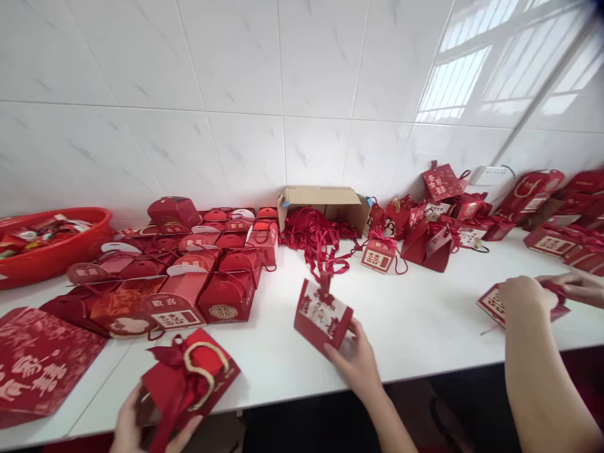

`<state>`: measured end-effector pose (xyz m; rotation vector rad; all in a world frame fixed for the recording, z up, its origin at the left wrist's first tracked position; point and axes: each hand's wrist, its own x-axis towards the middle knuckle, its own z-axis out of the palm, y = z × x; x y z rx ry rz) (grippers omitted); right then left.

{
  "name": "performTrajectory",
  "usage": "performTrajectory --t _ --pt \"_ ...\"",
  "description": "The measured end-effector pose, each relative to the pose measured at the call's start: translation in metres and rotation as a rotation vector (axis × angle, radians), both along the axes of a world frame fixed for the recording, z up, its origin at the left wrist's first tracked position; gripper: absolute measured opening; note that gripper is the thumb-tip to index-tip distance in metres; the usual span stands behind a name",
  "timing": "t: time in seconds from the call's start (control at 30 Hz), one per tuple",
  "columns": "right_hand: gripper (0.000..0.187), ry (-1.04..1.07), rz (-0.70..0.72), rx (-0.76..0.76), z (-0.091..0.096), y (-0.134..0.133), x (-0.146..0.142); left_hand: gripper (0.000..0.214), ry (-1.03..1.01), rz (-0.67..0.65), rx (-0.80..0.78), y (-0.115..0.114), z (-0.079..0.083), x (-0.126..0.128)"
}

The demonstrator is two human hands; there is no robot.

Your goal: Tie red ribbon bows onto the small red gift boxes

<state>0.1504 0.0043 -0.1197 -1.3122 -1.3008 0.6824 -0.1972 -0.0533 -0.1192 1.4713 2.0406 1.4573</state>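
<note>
Head view: the left hand (129, 425) has its fingers wrapped around a red box (219, 377) at the front edge of the table (278, 377); the right hand's (356, 362) fingers pinch a picture box (323, 314) over it. A slack left grip could tip the box off.

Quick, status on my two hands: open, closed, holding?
Left hand: closed on the gold-handled red box.
Right hand: closed on the white-paneled red box.
</note>
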Motion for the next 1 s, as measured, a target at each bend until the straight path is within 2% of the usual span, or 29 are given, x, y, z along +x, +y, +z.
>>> performTrajectory --t 0.1,0.2,0.33,0.4,0.47,0.53,0.6,0.63,0.7,0.73,0.8,0.87,0.93,1.0 --pt "0.064 0.018 -0.143 -0.05 -0.002 -0.005 0.026 0.093 -0.043 -0.206 -0.104 0.001 0.007 0.052" --pt "0.071 0.019 -0.255 -0.118 -0.002 -0.009 0.041 0.092 -0.018 -0.443 -0.164 0.02 0.02 0.101" --pt "0.076 0.021 -0.389 -0.168 -0.002 -0.009 0.058 0.097 -0.014 -0.618 -0.17 0.052 0.03 0.154" --pt "0.076 0.023 -0.396 -0.161 -0.002 -0.008 0.067 0.097 0.001 -0.706 -0.162 0.064 0.03 0.177" --pt "0.078 0.025 -0.382 -0.114 -0.003 -0.01 0.076 0.1 0.036 -0.753 -0.133 0.072 0.026 0.198" --pt "0.084 0.035 -0.43 -0.013 -0.003 -0.016 0.082 0.106 0.128 -0.77 -0.107 0.075 0.02 0.211" --pt "0.078 0.067 -0.531 0.171 0.001 -0.029 0.079 0.107 0.242 -0.784 -0.123 0.076 0.014 0.215" --pt "0.068 0.09 -0.564 0.286 0.004 -0.038 0.074 0.104 0.292 -0.798 -0.141 0.076 0.011 0.214" --pt "0.041 0.118 -0.477 0.481 0.015 -0.055 0.056 0.094 0.373 -0.837 -0.156 0.077 0.006 0.208" --pt "0.034 0.111 -0.356 0.52 0.022 -0.063 0.044 0.088 0.417 -0.865 -0.145 0.076 0.004 0.205" --pt "0.032 0.016 0.037 0.371 0.033 -0.073 0.019 0.078 0.509 -0.905 -0.111 0.075 0.0 0.197" --pt "0.043 -0.072 0.256 0.203 0.04 -0.072 -0.003 0.069 0.573 -0.89 -0.093 0.071 -0.003 0.189" --pt "0.053 -0.103 0.315 0.1 0.04 -0.063 -0.015 0.063 0.596 -0.811 -0.085 0.066 -0.007 0.179" --pt "0.058 -0.105 0.274 0.041 0.035 -0.049 -0.018 0.06 0.606 -0.723 -0.057 0.061 -0.01 0.168"
